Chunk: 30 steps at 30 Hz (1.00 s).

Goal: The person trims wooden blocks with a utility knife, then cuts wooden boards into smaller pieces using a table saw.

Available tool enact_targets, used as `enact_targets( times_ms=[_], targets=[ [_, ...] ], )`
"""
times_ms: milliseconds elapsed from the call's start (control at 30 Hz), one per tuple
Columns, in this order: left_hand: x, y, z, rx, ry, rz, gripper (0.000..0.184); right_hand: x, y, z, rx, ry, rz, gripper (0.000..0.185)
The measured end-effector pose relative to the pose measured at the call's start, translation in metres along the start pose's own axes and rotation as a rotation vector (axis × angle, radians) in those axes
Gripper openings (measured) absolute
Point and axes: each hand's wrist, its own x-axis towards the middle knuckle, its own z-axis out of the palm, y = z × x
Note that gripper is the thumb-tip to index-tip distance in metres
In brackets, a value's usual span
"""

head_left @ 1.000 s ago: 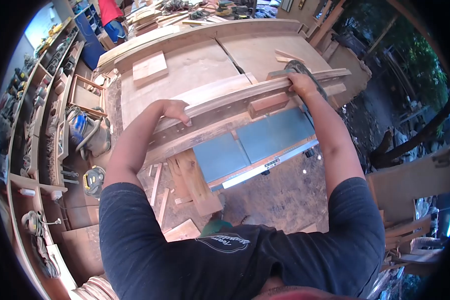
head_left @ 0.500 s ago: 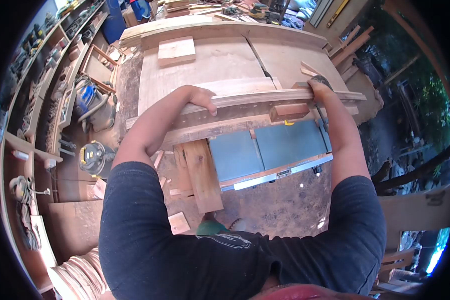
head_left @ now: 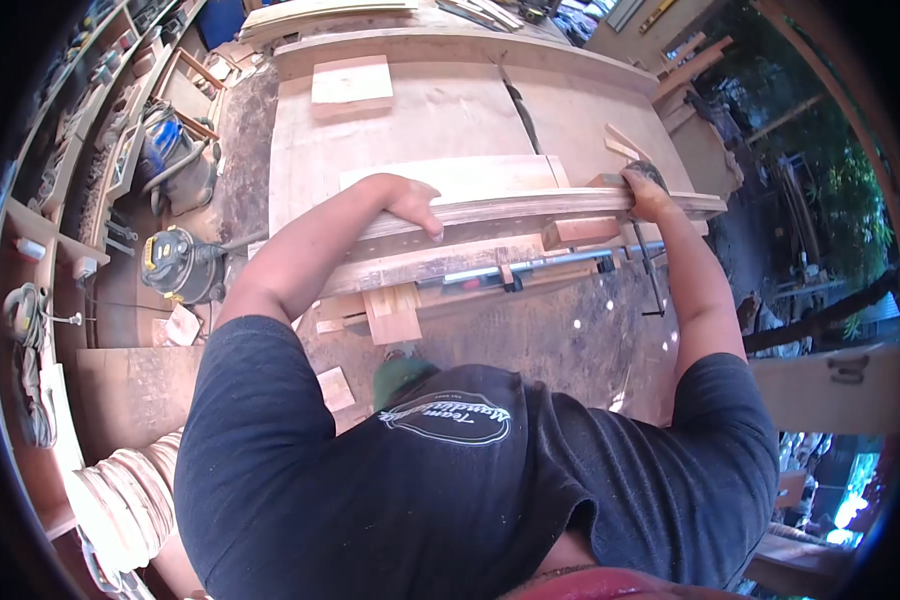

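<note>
A long layered wooden rail [head_left: 510,206] runs across the near side of a wide wooden table sled [head_left: 430,110]. My left hand [head_left: 410,203] is closed over the rail's left part, thumb on the near face. At the right end my right hand [head_left: 650,196] grips the rail beside a dark clamp [head_left: 650,272], whose bar hangs down; its fingertips are partly hidden. Between my hands a reddish wood block [head_left: 580,233] sits against the rail's near face. A pale board [head_left: 470,177] lies just behind the rail.
A square wood block [head_left: 352,84] rests at the sled's far left. Two thin strips [head_left: 623,142] lie near the clamp. Vacuums [head_left: 182,265] and tool shelves [head_left: 60,240] stand at left. Round wooden discs [head_left: 130,500] are stacked at lower left. Wood pieces lie on the floor [head_left: 530,340].
My body has leaned closer over the rail, and the blue surface below it has gone mostly out of sight. Both hands keep their places on the rail while the camera view has shifted.
</note>
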Motion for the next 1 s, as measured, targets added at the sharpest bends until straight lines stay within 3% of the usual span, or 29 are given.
enact_targets(
  times_ms=[167, 267, 333, 400, 533, 567, 600, 633, 667, 700, 733, 800, 900, 967, 1000],
  targets=[
    [-0.014, 0.009, -0.004, 0.009, 0.015, -0.005, 0.106, -0.013, 0.002, -0.026, 0.037, 0.056, -0.043, 0.079],
    [-0.022, 0.015, -0.004, 0.02, 0.006, -0.012, 0.107, -0.014, -0.017, -0.058, 0.086, -0.046, -0.012, 0.064],
    [-0.029, 0.021, 0.001, 0.035, -0.034, -0.007, 0.108, -0.009, -0.034, -0.076, 0.105, -0.161, 0.029, 0.045],
    [-0.032, 0.021, 0.0, 0.018, 0.005, -0.002, 0.106, 0.028, -0.049, -0.046, 0.21, 0.08, 0.067, 0.035],
    [-0.019, -0.005, -0.006, -0.149, -0.031, 0.029, 0.085, 0.105, -0.108, -0.005, 0.025, -0.158, 0.264, 0.028],
    [-0.016, -0.013, -0.009, -0.227, 0.0, 0.03, 0.07, 0.108, -0.115, -0.011, 0.03, -0.153, 0.276, 0.028],
    [-0.011, -0.029, -0.007, -0.215, -0.002, 0.034, 0.07, 0.109, -0.12, -0.018, 0.076, -0.29, 0.297, 0.028],
    [-0.003, -0.051, 0.001, -0.124, 0.22, 0.029, 0.068, 0.111, -0.123, -0.023, 0.127, -0.428, 0.316, 0.029],
    [0.0, -0.067, 0.007, -0.03, 0.44, 0.027, 0.067, 0.117, -0.12, -0.018, 0.139, -0.422, 0.329, 0.029],
    [-0.002, -0.074, 0.012, 0.141, 0.555, -0.07, 0.079, 0.124, -0.113, -0.01, 0.148, -0.397, 0.35, 0.029],
    [-0.006, -0.071, 0.013, 0.151, 0.549, -0.056, 0.079, 0.129, -0.104, 0.0, 0.154, -0.377, 0.373, 0.031],
    [-0.014, -0.058, 0.01, 0.185, 0.47, -0.343, 0.09, 0.141, -0.081, 0.01, 0.217, -0.353, 0.389, 0.03],
    [-0.009, -0.053, -0.002, 0.159, 0.427, -0.364, 0.095, 0.151, -0.026, -0.015, 0.418, -0.124, 0.493, 0.036],
    [-0.002, -0.052, -0.006, 0.162, 0.445, -0.351, 0.096, 0.139, 0.006, -0.055, 0.21, -0.151, 0.558, 0.044],
    [0.003, -0.047, -0.008, 0.168, 0.434, -0.344, 0.096, 0.129, 0.023, -0.054, 0.173, -0.005, 0.569, 0.049]
  ],
)
